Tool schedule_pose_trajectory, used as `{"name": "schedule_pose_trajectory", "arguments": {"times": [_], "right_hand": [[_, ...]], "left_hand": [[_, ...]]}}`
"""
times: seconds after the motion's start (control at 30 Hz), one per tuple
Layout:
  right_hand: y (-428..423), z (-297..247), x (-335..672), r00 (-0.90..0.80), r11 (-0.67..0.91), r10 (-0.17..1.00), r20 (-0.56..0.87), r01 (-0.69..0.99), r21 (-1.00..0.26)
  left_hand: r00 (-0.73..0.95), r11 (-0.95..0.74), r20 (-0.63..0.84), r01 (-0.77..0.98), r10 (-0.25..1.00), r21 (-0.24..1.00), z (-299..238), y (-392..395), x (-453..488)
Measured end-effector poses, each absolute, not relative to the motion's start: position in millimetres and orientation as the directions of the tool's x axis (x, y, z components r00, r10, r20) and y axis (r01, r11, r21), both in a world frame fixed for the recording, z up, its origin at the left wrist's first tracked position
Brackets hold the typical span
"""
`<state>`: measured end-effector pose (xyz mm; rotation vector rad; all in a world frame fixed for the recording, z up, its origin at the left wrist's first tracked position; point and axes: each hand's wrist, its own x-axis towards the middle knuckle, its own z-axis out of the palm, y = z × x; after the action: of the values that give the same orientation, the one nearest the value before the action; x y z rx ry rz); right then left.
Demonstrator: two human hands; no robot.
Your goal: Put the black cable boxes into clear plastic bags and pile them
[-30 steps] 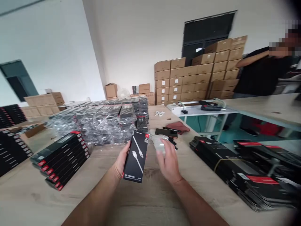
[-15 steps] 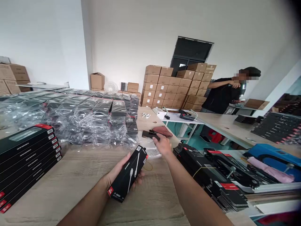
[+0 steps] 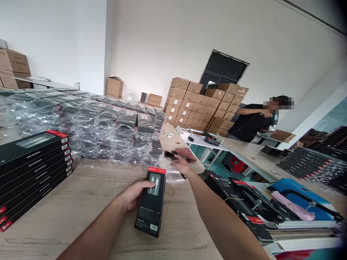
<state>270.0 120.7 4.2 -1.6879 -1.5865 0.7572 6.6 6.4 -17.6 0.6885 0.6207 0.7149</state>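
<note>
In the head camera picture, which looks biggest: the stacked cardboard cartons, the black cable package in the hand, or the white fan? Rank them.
1. The stacked cardboard cartons.
2. The black cable package, held in the left hand, though camera nearness inflates it.
3. The white fan, which looks smallest but stands far off.

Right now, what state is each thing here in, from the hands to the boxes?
Left hand: gripping the package.
Black cable package: held tilted above the table, window side up.
Right hand: fingers reaching out, close to the smartphone.
Smartphone: lying flat.
Shrink-wrapped stacks: bundled in clear plastic.
Cardboard cartons: stacked, closed.
Co-worker: standing, hands raised near the chest.
</note>
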Motion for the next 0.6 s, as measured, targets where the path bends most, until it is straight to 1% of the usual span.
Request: {"name": "schedule_pose_trajectory", "arguments": {"times": [0.07,0.13,0.27,0.37,0.47,0.6], "right_hand": [[116,9,271,0.066,-0.002,0.997,0.045,0.58,-0.814],[108,14,277,0.011,0.025,0.999,0.038,0.589,-0.808],[84,16,292,-0.179,0.09,0.983,-0.049,0.689,-0.719],[68,14,294,-0.233,0.136,0.971,-0.049,0.711,-0.69],[65,16,292,-0.221,0.196,0.974,0.058,0.679,-0.708],[85,30,294,-0.057,0.259,0.959,0.276,0.563,-0.785]], "left_hand": [[0.574,0.5,-0.236,-0.36,0.784,0.788,-18,8,4],[0.534,0.433,-0.208,-0.339,0.82,0.835,-19,11,2],[0.473,0.324,-0.163,-0.281,0.866,0.904,-22,16,0],[0.478,0.283,-0.134,-0.256,0.868,0.924,-22,16,1],[0.48,0.278,-0.142,-0.225,0.866,0.934,-20,14,2],[0.482,0.306,-0.181,-0.195,0.857,0.932,-15,11,2]]}}
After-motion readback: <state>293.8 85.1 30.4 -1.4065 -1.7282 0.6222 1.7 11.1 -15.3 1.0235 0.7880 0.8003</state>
